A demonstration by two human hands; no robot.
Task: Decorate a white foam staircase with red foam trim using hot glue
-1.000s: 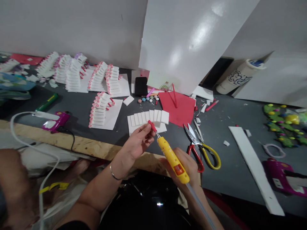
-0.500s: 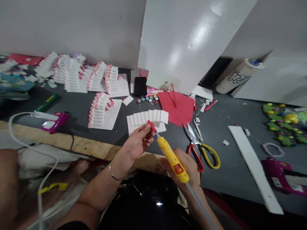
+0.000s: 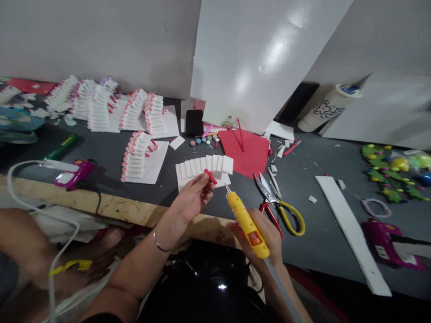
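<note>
Left fingers pinch red piece; right hand grips yellow tool, tip just clear. Surface mostly open right of scissors. Cup lettering seems illegible.

Scissors crowding right grip, free tabletop beyond

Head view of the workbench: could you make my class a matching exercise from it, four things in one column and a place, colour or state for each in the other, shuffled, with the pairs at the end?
Column one
1. yellow tool
2. small red piece
3. scissors
4. cup

Column two
A. white with a dark blue pattern
B. in the fingers of the left hand
C. one handle red, the other yellow
D. in the right hand

Right pairs: 1-D, 2-B, 3-C, 4-A
</note>
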